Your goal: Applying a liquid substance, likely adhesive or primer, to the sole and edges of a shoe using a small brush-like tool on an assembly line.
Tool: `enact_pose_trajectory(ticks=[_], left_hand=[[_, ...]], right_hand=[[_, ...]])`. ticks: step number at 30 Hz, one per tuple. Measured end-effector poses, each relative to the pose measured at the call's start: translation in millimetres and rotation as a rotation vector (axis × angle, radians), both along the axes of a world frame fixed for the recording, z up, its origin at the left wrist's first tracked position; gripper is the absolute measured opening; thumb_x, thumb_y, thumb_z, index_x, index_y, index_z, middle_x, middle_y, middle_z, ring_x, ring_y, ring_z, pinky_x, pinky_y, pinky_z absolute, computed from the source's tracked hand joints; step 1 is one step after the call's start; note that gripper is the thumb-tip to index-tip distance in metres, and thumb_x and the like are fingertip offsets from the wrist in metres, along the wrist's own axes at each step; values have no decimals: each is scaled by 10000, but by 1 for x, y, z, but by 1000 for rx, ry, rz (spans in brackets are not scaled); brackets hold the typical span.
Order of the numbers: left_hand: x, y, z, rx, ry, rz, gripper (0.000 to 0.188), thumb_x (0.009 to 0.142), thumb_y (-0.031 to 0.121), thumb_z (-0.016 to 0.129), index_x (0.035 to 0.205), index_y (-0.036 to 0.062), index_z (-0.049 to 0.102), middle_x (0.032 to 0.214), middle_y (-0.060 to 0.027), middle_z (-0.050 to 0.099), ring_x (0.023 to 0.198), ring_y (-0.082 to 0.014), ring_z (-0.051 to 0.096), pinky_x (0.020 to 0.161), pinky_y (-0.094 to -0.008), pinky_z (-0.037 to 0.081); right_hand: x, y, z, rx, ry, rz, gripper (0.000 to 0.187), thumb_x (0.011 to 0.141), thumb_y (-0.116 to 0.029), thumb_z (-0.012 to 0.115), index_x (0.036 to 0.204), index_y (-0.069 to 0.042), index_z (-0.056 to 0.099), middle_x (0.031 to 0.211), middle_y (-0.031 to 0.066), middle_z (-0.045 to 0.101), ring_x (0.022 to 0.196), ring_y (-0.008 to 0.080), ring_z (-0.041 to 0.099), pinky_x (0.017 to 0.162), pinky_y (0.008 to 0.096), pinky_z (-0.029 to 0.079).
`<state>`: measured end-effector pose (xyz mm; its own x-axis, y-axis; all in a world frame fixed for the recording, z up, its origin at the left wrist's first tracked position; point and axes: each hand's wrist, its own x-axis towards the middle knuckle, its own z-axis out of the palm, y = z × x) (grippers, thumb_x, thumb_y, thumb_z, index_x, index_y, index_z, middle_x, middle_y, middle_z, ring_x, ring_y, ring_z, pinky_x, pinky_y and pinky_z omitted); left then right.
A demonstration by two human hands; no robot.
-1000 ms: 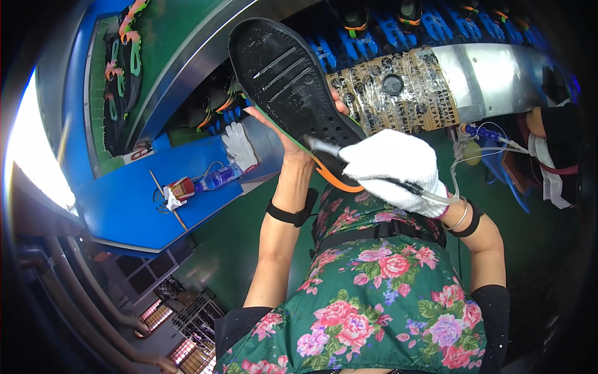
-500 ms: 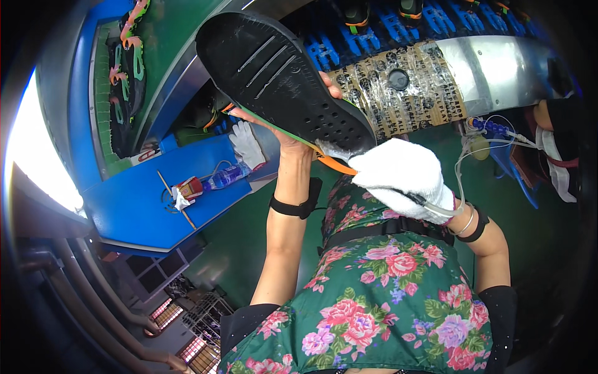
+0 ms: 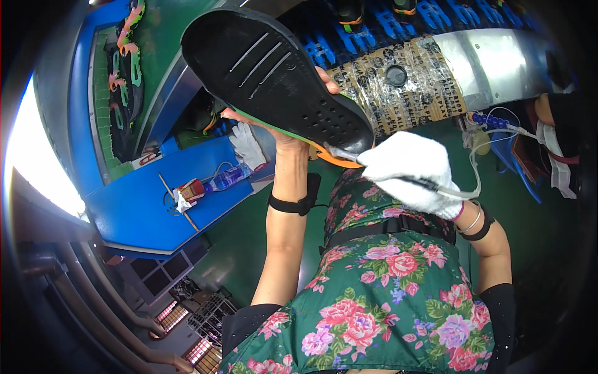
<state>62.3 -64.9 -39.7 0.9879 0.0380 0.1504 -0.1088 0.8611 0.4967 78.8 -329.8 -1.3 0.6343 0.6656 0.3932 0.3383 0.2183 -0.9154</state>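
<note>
One blue bench (image 3: 140,215) spreads across the left of the frame as I look on. Next comes the black shoe sole (image 3: 280,87), raised at upper centre, gripped from behind by the left hand (image 3: 280,135). Right of centre, the white-gloved right hand (image 3: 412,169) is closed around a brush (image 3: 341,153), its pale tip at the sole's orange-trimmed lower edge. Left of centre, a loose glove (image 3: 248,148) lies beside a bottle (image 3: 228,177).
</note>
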Motion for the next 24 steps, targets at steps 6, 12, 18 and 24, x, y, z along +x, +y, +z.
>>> enact_pose_trajectory(ticks=[6, 12, 18, 24], left_hand=[[1, -1, -1, 8, -8, 30, 1351, 471, 1053, 564, 1344, 22, 572, 1121, -262, 625, 1004, -393, 613, 831, -470, 557], [-1, -10, -4, 57, 37, 158, 1411, 556, 1107, 357, 1368, -34, 525, 1069, -280, 675, 911, -388, 728, 773, -491, 645], [-2, -13, -3, 69, 90, 181, 1418, 560, 1114, 273, 1372, -20, 529, 1059, -268, 680, 905, -376, 731, 770, -489, 646], [-5, -17, -8, 1, 146, 168, 1414, 563, 1112, 290, 1373, -22, 527, 1060, -267, 680, 904, -395, 722, 791, -521, 627]], right_hand=[[2, -3, -2, -18, -113, 2, 240, 788, -24, 789, 1024, -69, 793, 1046, 114, 782, 902, 275, 747, 768, 367, 597], [-15, 6, 9, -1, -250, -3, 320, 792, -23, 787, 1102, -101, 788, 1106, 96, 776, 968, 283, 734, 803, 380, 595], [-15, 2, 9, -32, -118, -75, 319, 798, -25, 806, 1109, -99, 793, 1109, 73, 782, 971, 248, 739, 811, 353, 581], [-18, 3, 6, 45, 51, -84, 202, 814, 2, 788, 1005, -62, 796, 1055, 109, 788, 926, 239, 751, 805, 354, 591]])
